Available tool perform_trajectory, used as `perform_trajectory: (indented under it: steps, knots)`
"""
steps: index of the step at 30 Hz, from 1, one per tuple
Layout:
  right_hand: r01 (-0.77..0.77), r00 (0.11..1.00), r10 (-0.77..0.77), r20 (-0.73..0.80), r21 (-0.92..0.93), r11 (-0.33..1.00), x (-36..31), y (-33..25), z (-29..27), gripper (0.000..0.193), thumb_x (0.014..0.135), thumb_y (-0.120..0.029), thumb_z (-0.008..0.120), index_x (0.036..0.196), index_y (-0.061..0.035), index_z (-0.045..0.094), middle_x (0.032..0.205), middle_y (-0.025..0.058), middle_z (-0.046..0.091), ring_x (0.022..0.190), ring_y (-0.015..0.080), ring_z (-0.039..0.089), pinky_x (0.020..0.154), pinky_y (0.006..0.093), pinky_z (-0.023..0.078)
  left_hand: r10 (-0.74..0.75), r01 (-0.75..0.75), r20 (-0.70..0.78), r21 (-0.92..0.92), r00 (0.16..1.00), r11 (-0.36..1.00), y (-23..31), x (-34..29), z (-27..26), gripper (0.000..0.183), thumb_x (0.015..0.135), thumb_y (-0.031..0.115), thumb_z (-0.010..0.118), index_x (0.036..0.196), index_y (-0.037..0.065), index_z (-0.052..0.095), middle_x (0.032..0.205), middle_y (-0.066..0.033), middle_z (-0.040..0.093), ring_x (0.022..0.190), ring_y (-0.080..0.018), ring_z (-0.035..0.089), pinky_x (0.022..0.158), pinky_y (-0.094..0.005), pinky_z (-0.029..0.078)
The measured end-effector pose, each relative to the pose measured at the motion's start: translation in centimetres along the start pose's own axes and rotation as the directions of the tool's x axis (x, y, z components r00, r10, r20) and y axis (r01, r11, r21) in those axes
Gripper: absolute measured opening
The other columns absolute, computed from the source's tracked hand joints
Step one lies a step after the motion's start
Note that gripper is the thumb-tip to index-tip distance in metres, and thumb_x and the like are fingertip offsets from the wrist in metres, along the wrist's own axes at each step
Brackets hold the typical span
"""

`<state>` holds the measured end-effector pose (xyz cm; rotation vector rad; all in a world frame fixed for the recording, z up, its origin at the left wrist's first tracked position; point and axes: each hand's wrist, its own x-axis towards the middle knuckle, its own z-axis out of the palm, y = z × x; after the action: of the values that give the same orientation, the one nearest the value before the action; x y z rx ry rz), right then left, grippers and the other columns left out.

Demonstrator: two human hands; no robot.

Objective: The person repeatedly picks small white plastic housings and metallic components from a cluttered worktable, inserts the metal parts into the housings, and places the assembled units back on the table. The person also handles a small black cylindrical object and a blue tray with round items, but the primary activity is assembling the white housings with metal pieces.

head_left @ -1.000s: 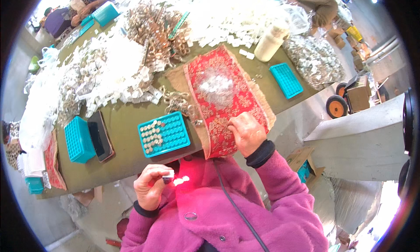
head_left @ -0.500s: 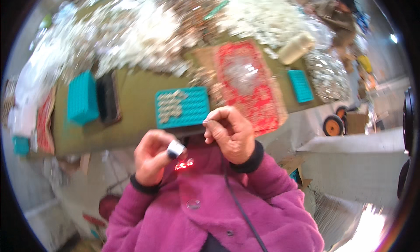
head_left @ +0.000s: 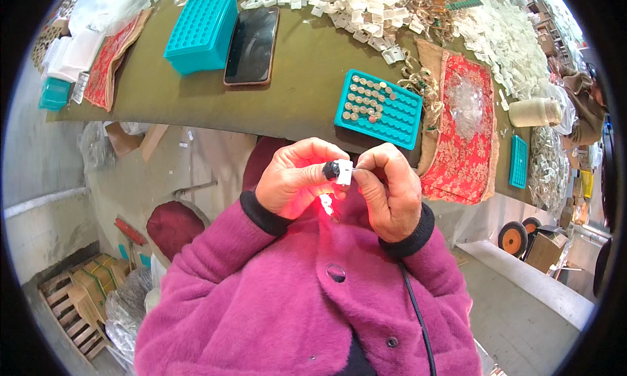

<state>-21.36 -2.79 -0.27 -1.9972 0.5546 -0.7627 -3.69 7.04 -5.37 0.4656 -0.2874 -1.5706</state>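
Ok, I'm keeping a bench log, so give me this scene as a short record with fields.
Left hand: holds a small white piece
Right hand: fingers pinched close beside that piece; anything between them is too small to tell
Red light: shows beside the left hand
Turquoise tray: small round pieces toward its left side
Red patterned cloth: clear, shiny heap on it
Left of tray: phone, then turquoise stack

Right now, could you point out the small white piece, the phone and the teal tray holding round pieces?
White piece [head_left: 343, 175], head view: its visible face.
Phone [head_left: 253, 46], head view: middle of its dark screen.
Teal tray [head_left: 402, 117], head view: its bare right side.
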Motion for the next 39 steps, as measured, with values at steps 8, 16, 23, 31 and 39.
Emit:
perform_trajectory:
  steps: [8, 16, 23, 31, 39]
  knots:
    - [0.081, 0.986, -0.063, 0.152, -0.121, 0.989, 0.9, -0.1, -0.3, 0.012, 0.094, 0.007, 0.067, 0.101, 0.0012, 0.059, 0.087, 0.0162, 0.057, 0.074, 0.0346, 0.062, 0.066, 0.0402, 0.051, -0.035, 0.031, -0.083, -0.041, 0.996, 0.999, -0.1, -0.5, -0.9, 0.015, 0.100, 0.006, 0.071, 0.114, 0.000, 0.071, 0.099, -0.0126, 0.074, 0.085, -0.0218, 0.072, 0.072, -0.0359, 0.060]
    - [0.164, 0.972, -0.143, 0.184, -0.100, 0.981, 1.7, 0.0, -0.4, 0.015, 0.088, 0.007, 0.072, 0.096, -0.0003, 0.061, 0.083, 0.0161, 0.061, 0.070, 0.0348, 0.064, 0.063, 0.0406, 0.052, -0.037, 0.048, -0.100, 0.105, 0.994, 0.993, 0.1, -0.6, -0.4, 0.011, 0.099, 0.006, 0.073, 0.108, -0.001, 0.073, 0.095, -0.0125, 0.075, 0.078, -0.0201, 0.073, 0.071, -0.0336, 0.062]
    - [0.169, 0.976, -0.151, 0.159, -0.103, 0.980, 1.7, 1.2, -0.9, 0.015, 0.089, 0.004, 0.076, 0.099, 0.0002, 0.065, 0.085, 0.0148, 0.068, 0.070, 0.0292, 0.069, 0.061, 0.0365, 0.055, -0.054, 0.084, -0.132, 0.235, 0.990, 0.968, 0.8, -0.2, 0.3, 0.022, 0.101, 0.007, 0.071, 0.122, 0.000, 0.069, 0.098, -0.0104, 0.075, 0.083, -0.0183, 0.074, 0.077, -0.0324, 0.063]
    - [-0.169, 0.966, 0.177, -0.189, 0.060, 0.984, -1.4, 4.9, -5.4, 0.014, 0.097, 0.002, 0.071, 0.111, 0.0008, 0.069, 0.087, 0.0090, 0.070, 0.070, 0.0140, 0.069, 0.062, 0.0287, 0.056, 0.140, -0.094, -0.066, 0.465, 0.988, 0.880, 5.0, 2.4, 1.2, 0.022, 0.103, 0.007, 0.068, 0.124, -0.002, 0.067, 0.110, -0.0127, 0.074, 0.097, -0.0254, 0.078, 0.088, -0.0377, 0.065]
    - [-0.217, 0.830, 0.313, -0.462, 0.250, 0.944, -3.4, 9.1, -8.1, 0.009, 0.103, -0.002, 0.067, 0.111, 0.0027, 0.067, 0.089, 0.0073, 0.068, 0.073, 0.0111, 0.065, 0.064, 0.0248, 0.054, 0.655, -0.432, 0.116, 0.833, 0.747, 0.345, 17.8, 16.6, 6.5, 0.031, 0.096, 0.007, 0.074, 0.122, -0.008, 0.067, 0.107, -0.0138, 0.073, 0.096, -0.0223, 0.075, 0.080, -0.0355, 0.062]
